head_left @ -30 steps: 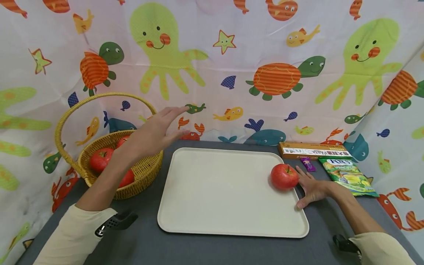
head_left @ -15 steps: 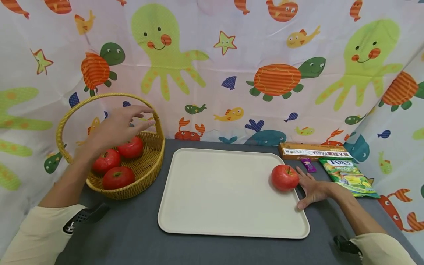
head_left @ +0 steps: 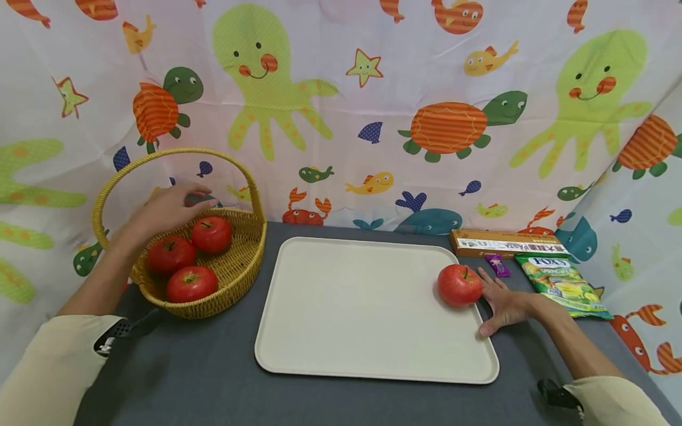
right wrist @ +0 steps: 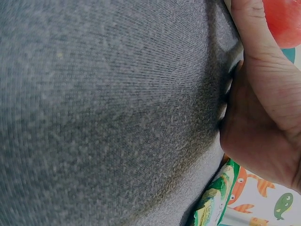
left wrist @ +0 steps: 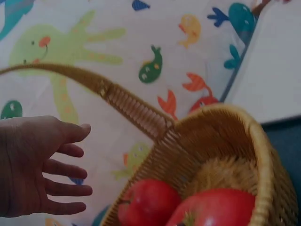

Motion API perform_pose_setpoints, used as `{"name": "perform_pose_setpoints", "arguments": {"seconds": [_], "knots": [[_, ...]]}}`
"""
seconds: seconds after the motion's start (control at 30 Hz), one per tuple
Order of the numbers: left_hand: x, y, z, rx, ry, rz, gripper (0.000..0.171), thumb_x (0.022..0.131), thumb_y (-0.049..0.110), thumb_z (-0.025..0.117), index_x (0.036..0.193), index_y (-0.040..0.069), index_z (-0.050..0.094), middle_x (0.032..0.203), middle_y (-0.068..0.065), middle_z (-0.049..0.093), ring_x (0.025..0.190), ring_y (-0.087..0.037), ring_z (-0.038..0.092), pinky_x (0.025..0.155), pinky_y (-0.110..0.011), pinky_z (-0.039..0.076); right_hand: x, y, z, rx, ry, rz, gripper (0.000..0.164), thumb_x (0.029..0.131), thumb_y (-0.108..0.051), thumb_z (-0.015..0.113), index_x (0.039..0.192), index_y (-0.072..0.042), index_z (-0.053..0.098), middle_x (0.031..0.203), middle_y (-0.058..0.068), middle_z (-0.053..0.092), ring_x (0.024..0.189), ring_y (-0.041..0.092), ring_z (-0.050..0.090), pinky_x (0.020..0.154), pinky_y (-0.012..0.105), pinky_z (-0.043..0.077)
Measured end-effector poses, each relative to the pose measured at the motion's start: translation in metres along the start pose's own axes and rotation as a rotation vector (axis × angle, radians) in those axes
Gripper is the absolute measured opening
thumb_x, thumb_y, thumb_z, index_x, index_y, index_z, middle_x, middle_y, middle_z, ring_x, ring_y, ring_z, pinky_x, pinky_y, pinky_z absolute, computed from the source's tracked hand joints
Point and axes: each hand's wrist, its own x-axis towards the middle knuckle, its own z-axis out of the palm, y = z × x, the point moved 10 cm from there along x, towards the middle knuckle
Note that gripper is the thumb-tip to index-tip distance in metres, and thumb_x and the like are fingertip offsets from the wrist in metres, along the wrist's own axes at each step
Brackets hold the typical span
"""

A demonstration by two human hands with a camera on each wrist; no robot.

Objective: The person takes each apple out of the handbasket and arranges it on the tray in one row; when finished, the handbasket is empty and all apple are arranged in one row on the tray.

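Observation:
My left hand (head_left: 169,208) hovers over the back left of a yellow wicker basket (head_left: 242,278), within the span of its tall handle. Its fingers are spread and hold nothing, as the left wrist view also shows beside the basket handle (left wrist: 136,110). Inside the basket lie three red apples, one at the front (head_left: 192,284), one at the left (head_left: 170,255) and one behind (head_left: 212,234). My right hand (head_left: 506,305) rests at the right edge of a cream tray (head_left: 367,313), thumb touching the rim. Another red apple (head_left: 459,286) sits on the tray close to those fingertips.
Behind the right hand lie a long brown box (head_left: 508,242), a small purple wrapped sweet (head_left: 498,265) and a green snack bag (head_left: 562,284). A dark grey cloth (head_left: 319,402) covers the table. A cartoon-print curtain (head_left: 341,118) stands close behind.
My left hand has moved left and down from beyond the basket's right side to above its back left, uncovering the apples. My right hand and the apple on the tray have stayed put.

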Motion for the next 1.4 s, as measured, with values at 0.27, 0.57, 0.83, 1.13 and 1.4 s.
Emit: {"name": "perform_pose_setpoints", "arguments": {"seconds": [0.27,0.57,0.83,1.13,1.4], "knots": [[0.005,-0.04,0.028,-0.003,-0.084,-0.069,0.081,0.103,0.054,0.058,0.157,-0.001,0.035,0.149,-0.038,0.048,0.132,-0.056,0.05,0.105,-0.072,0.046,0.001,0.002,0.001,-0.007,0.009,-0.013,0.144,0.069,-0.067,0.085,0.164,0.005,0.004,0.166,0.04,-0.018,0.146,0.074,-0.014,0.107,0.09,-0.008],[0.007,-0.053,0.052,0.005,-0.194,-0.073,0.095,0.095,0.046,0.075,0.158,-0.007,0.029,0.149,-0.038,0.046,0.133,-0.056,0.047,0.108,-0.075,0.042,0.002,0.002,-0.001,-0.001,0.009,-0.021,0.144,0.069,-0.067,0.085,0.164,0.004,0.003,0.166,0.039,-0.019,0.146,0.073,-0.015,0.107,0.09,-0.009],[0.014,-0.055,0.062,0.014,-0.216,-0.064,0.099,0.093,0.046,0.077,0.159,-0.008,0.026,0.147,-0.038,0.046,0.127,-0.054,0.05,0.106,-0.073,0.044,0.0,0.0,-0.001,-0.02,0.009,-0.005,0.143,0.069,-0.068,0.084,0.165,0.002,0.003,0.167,0.038,-0.018,0.148,0.072,-0.012,0.108,0.09,-0.005],[0.02,-0.052,0.065,0.006,-0.152,-0.03,0.09,0.089,0.051,0.08,0.152,-0.002,0.044,0.134,-0.029,0.061,0.117,-0.044,0.058,0.098,-0.063,0.051,0.001,0.0,0.0,-0.025,0.011,-0.003,0.143,0.069,-0.068,0.084,0.165,0.002,0.004,0.167,0.037,-0.018,0.147,0.073,-0.012,0.107,0.091,-0.003],[0.024,-0.047,0.058,0.039,-0.063,-0.032,0.1,0.08,0.059,0.084,0.15,-0.003,0.048,0.13,-0.03,0.064,0.111,-0.043,0.061,0.092,-0.061,0.055,0.001,0.003,0.0,-0.014,0.011,-0.001,0.143,0.07,-0.068,0.084,0.165,0.001,0.003,0.167,0.037,-0.018,0.148,0.072,-0.012,0.107,0.091,-0.004]]}}
